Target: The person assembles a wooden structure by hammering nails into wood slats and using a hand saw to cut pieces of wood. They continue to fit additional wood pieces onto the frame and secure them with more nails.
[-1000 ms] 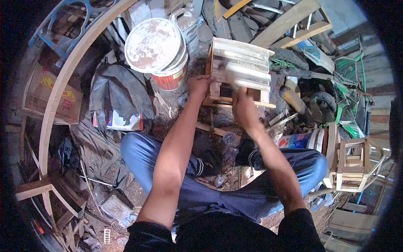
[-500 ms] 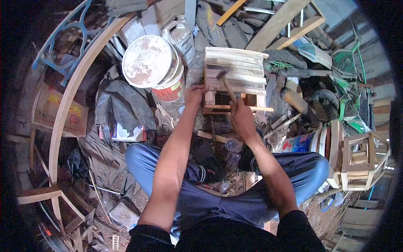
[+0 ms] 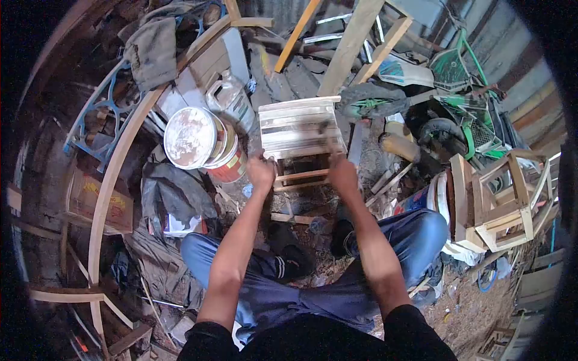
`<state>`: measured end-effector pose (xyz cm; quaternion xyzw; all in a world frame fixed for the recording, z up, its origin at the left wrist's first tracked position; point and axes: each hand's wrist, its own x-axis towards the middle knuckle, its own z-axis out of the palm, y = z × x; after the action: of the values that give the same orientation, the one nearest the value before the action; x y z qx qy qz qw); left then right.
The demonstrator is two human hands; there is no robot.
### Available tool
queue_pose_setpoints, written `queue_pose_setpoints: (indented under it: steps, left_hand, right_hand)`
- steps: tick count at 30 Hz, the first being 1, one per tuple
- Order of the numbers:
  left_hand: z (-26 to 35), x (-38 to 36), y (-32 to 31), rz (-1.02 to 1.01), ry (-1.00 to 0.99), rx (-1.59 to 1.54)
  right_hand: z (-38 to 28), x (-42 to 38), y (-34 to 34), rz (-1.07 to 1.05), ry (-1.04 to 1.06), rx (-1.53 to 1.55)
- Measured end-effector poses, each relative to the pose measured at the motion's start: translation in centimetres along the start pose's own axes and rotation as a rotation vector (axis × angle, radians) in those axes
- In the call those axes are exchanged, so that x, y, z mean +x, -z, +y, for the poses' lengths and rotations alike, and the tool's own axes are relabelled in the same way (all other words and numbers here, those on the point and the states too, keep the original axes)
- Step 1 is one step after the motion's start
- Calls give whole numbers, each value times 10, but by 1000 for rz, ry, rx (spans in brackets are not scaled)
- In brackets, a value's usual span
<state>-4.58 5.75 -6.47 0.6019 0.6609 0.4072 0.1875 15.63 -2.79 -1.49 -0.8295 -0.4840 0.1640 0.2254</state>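
A small wooden frame topped with pale slats (image 3: 289,129) stands in front of me, its lower front open between crossbars. At its near left corner my left hand (image 3: 261,172) has its fingers closed on the edge of the slats. My right hand (image 3: 343,175) is wrapped round the handle of a hammer (image 3: 331,141), which is smeared by motion. The hammer's head lies over the right part of the slats in this view. Both forearms reach forward between my bent knees.
Left of the frame stand a lidded paint bucket (image 3: 191,139) and a plastic jug (image 3: 231,99). A long curved timber (image 3: 111,180) rises further left, near a cardboard box (image 3: 99,201). To the right are green metal parts (image 3: 481,126) and a wooden stool frame (image 3: 503,198). Scraps cover the ground.
My view has tilted and shifted, so the slatted frame appears lower and further left. My right hand has swung the hammer toward the frame's right side. My left hand stays at the left corner.
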Motion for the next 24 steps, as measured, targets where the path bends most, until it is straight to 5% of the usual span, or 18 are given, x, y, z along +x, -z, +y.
queue_pose_setpoints:
  steps: [3, 5, 6, 13, 15, 19, 24]
  left_hand:
    - [-5, 2, -4, 44, -80, 100]
    - [15, 3, 9, -131, 166, 37]
    - [13, 4, 9, -112, 132, 20]
    - [2, -3, 7, -105, 132, -15]
    - [-7, 3, 3, -107, 175, -55]
    - [-32, 13, -3, -168, 263, -127]
    - [-15, 17, 16, -300, 320, -41]
  right_hand:
    - [32, 21, 6, 153, -114, 111]
    - [70, 46, -23, 155, -77, 263]
    - [69, 49, -21, 150, -35, 407]
    - [73, 50, -42, 222, -67, 267]
    - [86, 59, -47, 195, -25, 578]
    - [98, 66, -59, 99, -196, 593]
    - [80, 53, -38, 197, 26, 284]
